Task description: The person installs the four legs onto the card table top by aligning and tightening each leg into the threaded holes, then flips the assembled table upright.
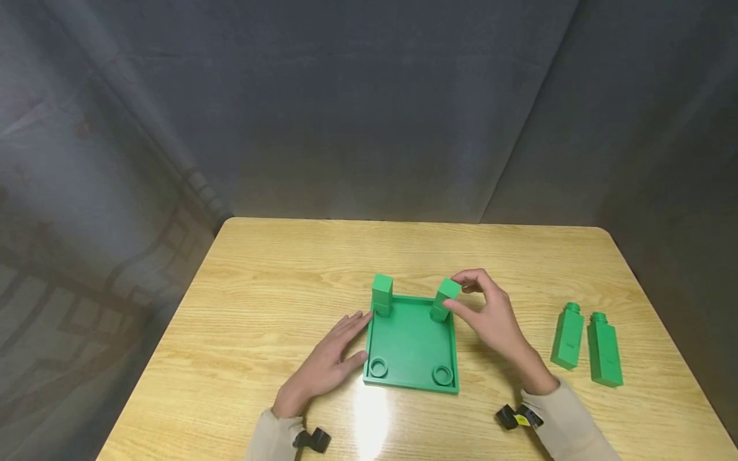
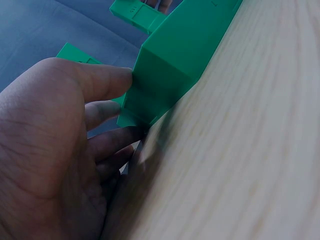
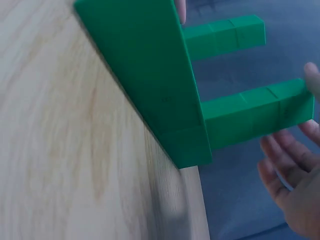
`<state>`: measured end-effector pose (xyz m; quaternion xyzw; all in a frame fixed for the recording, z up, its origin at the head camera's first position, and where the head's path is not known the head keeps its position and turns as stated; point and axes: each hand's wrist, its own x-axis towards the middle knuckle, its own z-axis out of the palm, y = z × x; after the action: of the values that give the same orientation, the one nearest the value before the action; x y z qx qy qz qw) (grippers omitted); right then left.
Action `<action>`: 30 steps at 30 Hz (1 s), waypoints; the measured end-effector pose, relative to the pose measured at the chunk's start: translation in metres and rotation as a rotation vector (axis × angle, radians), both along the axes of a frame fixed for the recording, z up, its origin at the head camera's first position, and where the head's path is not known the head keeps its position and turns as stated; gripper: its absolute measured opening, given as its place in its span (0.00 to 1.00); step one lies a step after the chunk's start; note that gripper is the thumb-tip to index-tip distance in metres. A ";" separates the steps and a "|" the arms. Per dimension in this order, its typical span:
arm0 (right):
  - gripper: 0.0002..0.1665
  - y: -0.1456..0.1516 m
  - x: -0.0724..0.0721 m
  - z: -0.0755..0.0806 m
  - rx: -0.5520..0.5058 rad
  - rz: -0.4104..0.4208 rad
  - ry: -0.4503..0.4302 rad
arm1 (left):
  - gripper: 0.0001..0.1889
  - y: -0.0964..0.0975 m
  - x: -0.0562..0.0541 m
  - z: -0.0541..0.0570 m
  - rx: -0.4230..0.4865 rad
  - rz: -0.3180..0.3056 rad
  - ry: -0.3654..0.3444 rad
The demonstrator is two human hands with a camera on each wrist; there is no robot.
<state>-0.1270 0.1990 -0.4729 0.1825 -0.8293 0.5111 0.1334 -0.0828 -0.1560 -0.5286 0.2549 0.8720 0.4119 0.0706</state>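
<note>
A green square panel [image 1: 410, 342] with a raised rim lies on the table, with round threaded sockets at its near corners. At its far left corner stands a green square post [image 1: 382, 293]. A matching post [image 1: 442, 299] stands at the far right corner, leaning slightly in the head view. My right hand [image 1: 491, 317] pinches this right post near its free end, thumb on one side and fingers on the other. Along the panel's left edge rests my left hand [image 1: 327, 366], fingers extended; the left wrist view shows thumb and fingertips against the panel's side [image 2: 165, 75].
Two more green posts with threaded necks, one [image 1: 568, 336] beside the other [image 1: 605, 352], lie on the table to the right of my right hand. The wooden table [image 1: 259, 275] ends at a grey curtain [image 1: 346, 128] behind.
</note>
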 end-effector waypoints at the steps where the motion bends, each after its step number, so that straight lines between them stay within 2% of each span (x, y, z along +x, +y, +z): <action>1: 0.28 0.001 0.000 0.000 0.005 0.017 0.002 | 0.36 0.000 0.000 0.000 -0.001 0.001 -0.002; 5: 0.34 0.005 0.000 0.000 -0.011 0.134 0.014 | 0.36 0.000 0.000 0.000 -0.005 0.003 -0.012; 8: 0.33 0.008 -0.001 0.001 -0.033 0.206 -0.001 | 0.37 0.000 0.000 0.001 -0.004 0.004 -0.017; 13: 0.29 0.010 -0.002 0.000 -0.028 0.219 -0.020 | 0.37 0.000 0.001 0.001 -0.002 0.004 -0.008; 18: 0.26 0.008 -0.002 -0.001 -0.017 0.164 -0.011 | 0.36 0.000 0.000 -0.001 0.003 -0.001 0.008; 30: 0.19 -0.013 0.002 0.000 -0.102 -0.084 0.034 | 0.37 -0.001 0.000 0.000 0.010 -0.004 0.007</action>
<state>-0.1253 0.1860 -0.4727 0.1491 -0.8068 0.5434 0.1777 -0.0827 -0.1569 -0.5290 0.2583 0.8698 0.4151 0.0671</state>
